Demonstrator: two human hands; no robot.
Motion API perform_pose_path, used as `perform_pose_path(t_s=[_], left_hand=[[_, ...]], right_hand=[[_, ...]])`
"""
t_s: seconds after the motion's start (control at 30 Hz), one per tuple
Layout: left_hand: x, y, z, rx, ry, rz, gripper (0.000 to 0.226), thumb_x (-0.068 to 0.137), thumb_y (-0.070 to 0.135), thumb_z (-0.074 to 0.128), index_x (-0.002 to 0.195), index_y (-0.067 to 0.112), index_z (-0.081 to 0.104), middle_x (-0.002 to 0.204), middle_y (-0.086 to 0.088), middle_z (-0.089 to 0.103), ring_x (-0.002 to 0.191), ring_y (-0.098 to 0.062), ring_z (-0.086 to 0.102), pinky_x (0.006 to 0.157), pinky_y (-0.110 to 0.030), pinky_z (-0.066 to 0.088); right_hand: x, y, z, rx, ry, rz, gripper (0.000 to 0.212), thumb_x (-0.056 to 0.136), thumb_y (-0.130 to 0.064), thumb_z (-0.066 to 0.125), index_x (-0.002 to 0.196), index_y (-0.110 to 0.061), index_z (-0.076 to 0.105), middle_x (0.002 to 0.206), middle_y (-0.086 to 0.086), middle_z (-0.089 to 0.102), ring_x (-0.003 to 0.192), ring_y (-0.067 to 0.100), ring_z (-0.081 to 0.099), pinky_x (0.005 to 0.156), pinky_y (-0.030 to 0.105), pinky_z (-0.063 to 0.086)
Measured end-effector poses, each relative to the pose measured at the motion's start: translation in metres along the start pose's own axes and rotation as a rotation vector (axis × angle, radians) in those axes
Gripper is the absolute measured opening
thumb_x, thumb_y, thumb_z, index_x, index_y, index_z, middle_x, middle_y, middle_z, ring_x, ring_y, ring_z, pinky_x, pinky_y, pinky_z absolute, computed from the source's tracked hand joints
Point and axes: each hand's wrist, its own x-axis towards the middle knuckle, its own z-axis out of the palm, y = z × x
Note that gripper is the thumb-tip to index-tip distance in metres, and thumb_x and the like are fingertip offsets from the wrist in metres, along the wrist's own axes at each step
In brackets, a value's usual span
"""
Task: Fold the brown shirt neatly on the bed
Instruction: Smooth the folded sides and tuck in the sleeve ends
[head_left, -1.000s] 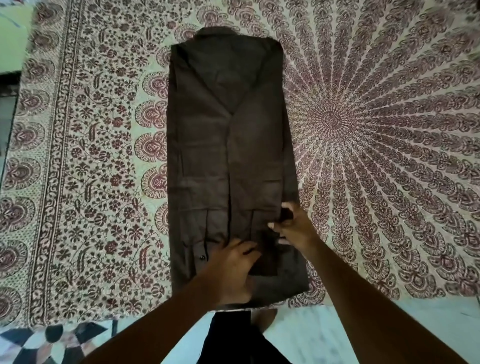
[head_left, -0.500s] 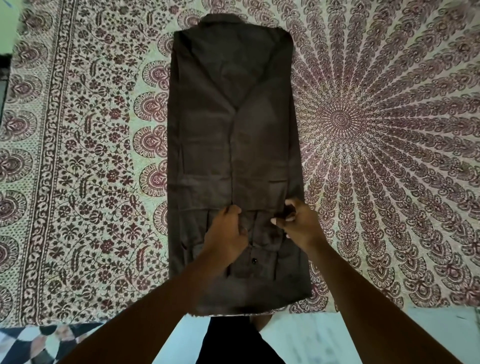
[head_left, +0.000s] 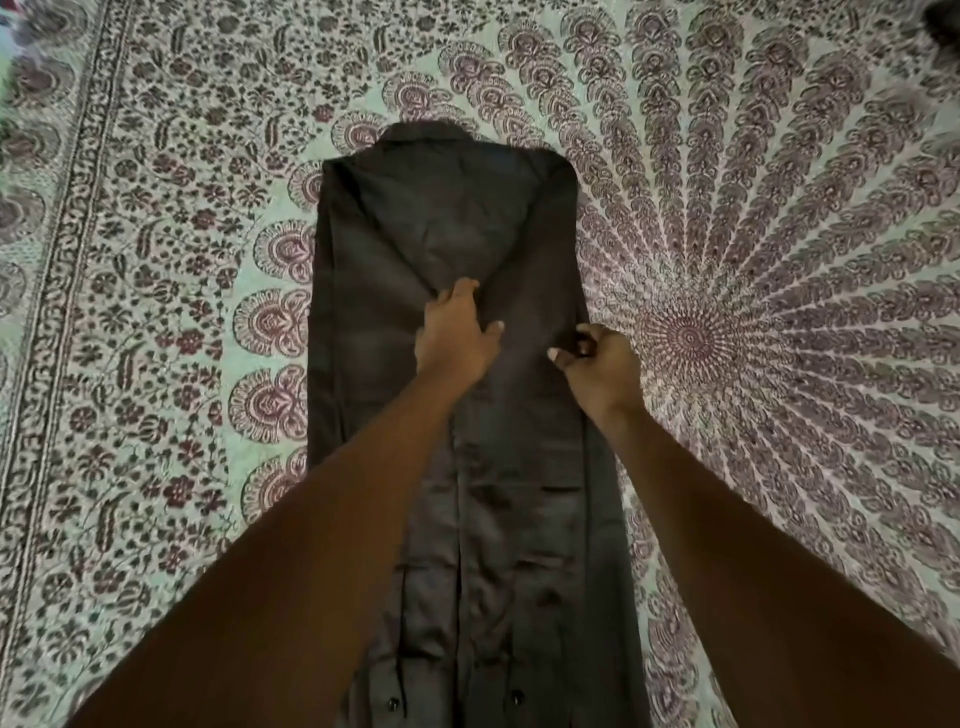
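Observation:
The brown shirt (head_left: 447, 228) lies flat on the bed as a long narrow strip, collar at the far end, both sides folded in to meet along the middle. My left hand (head_left: 456, 338) rests palm down on the middle of the shirt, fingers spread toward the collar. My right hand (head_left: 602, 366) is at the shirt's right edge, its fingers curled and pinching the folded fabric there. Both forearms cover much of the shirt's near half, where two dark buttons show.
A patterned bedspread (head_left: 779, 260) with a maroon mandala print covers the bed all around the shirt. Its floral border (head_left: 67, 260) runs down the left side. A dark blurred object (head_left: 943, 21) sits at the top right corner.
Both hands have slid from the shirt's near hem up to its middle. The view has moved forward, so the bed's near edge and floor are out of sight.

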Motion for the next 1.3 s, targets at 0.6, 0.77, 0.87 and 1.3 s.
perform_pose_path(t_s=[0.6,0.77,0.87,1.3], left_hand=[[0.030,-0.023,-0.017,0.016,-0.086,-0.047,0.019,0.088,0.039,0.073,0.095,0.022,0.075,0.107,-0.002,0.063,0.103,-0.025,0.064,0.087,-0.038,0.055],[0.048,-0.013,-0.013,0.002,-0.071,0.069,0.028,0.093,0.045,0.068,0.109,0.023,0.072,0.104,-0.002,0.064,0.106,-0.025,0.060,0.082,-0.039,0.055],[0.053,-0.015,-0.010,0.025,-0.108,0.049,0.017,0.095,0.038,0.067,0.101,0.024,0.074,0.094,0.003,0.059,0.107,-0.025,0.058,0.083,-0.042,0.055],[0.055,-0.033,-0.009,0.012,-0.168,0.065,0.012,0.086,0.031,0.075,0.077,0.026,0.068,0.094,0.010,0.063,0.094,-0.015,0.056,0.085,-0.035,0.050]], right_hand=[[0.143,-0.106,0.027,0.074,0.043,-0.052,0.029,0.093,-0.038,0.074,0.109,-0.013,0.074,0.091,-0.001,0.068,0.089,0.018,0.066,0.065,0.013,0.045],[0.173,-0.130,0.038,0.010,0.144,-0.059,0.034,0.098,-0.040,0.068,0.114,-0.009,0.064,0.107,0.009,0.068,0.099,0.021,0.060,0.074,0.023,0.038],[0.186,-0.137,0.043,-0.014,0.207,-0.013,0.040,0.098,-0.039,0.067,0.118,-0.005,0.063,0.117,0.014,0.070,0.114,0.030,0.063,0.085,0.032,0.047],[0.201,-0.137,0.069,0.026,0.077,0.019,0.039,0.090,-0.028,0.073,0.056,-0.012,0.062,0.057,0.005,0.054,0.068,0.023,0.055,0.063,0.030,0.038]])
